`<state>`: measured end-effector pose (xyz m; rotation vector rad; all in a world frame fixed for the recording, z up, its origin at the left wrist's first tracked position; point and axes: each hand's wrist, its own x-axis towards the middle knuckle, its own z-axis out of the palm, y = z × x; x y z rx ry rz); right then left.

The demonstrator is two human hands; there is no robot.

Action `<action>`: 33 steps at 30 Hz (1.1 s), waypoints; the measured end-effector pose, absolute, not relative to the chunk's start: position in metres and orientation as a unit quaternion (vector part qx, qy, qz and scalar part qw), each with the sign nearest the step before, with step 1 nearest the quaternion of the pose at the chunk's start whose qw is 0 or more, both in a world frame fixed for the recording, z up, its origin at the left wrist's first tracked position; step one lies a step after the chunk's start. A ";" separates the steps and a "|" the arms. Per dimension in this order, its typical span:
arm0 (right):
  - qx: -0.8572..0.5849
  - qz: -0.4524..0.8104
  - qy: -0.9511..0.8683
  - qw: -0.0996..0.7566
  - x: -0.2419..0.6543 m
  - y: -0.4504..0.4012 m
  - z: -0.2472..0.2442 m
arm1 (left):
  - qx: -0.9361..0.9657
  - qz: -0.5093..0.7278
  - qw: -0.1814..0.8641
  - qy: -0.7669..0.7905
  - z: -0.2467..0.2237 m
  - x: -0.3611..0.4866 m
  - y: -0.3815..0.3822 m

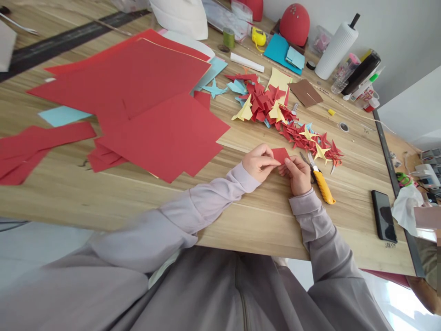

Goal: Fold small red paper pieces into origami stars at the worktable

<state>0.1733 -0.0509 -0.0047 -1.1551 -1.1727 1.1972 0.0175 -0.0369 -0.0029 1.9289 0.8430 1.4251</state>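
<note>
A small red paper piece [279, 155] is held between my two hands above the wooden table [248, 216]. My left hand [260, 162] pinches its left side, thumb and fingers pressed together. On its lower right edge my right hand [296, 174] is closed, with thumb and forefinger on the paper. Just beyond my hands lies a heap of folded red paper shapes [263, 103], with yellow folded pieces [276, 111] and a light blue star [214, 88] at its left. Large red sheets [161, 133] spread out on the left.
Right of my right hand lie a yellow-handled cutter [324, 187] and dark scissors [304, 159]. A black phone [384, 216] rests farther right. Red strips [69, 133] lie at the far left. A white bottle [336, 50], a tape measure [258, 37] and brown paper [305, 93] are at the back.
</note>
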 end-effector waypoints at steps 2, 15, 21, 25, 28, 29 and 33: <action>-0.475 0.503 -0.484 0.535 0.174 -0.050 -0.006 | 0.729 0.532 0.303 0.305 0.000 0.018 -0.040; -0.483 0.479 -0.487 0.548 0.171 -0.051 -0.006 | 0.465 0.536 0.609 0.354 -0.006 0.028 -0.029; -0.439 0.472 -0.484 0.591 0.173 -0.051 -0.007 | 0.442 0.532 0.618 0.373 0.000 0.025 -0.027; -0.437 0.444 -0.549 0.557 0.172 -0.051 -0.006 | 0.459 0.510 0.627 0.369 0.002 0.022 -0.027; -0.443 0.418 -0.572 0.550 0.172 -0.052 -0.006 | 0.463 0.501 0.633 0.365 0.003 0.021 -0.027; -0.445 0.409 -0.575 0.551 0.172 -0.052 -0.007 | 0.461 0.499 0.636 0.366 0.003 0.021 -0.027; -0.446 0.383 -0.605 0.537 0.171 -0.054 -0.008 | 0.452 0.488 0.646 0.375 0.003 0.020 -0.025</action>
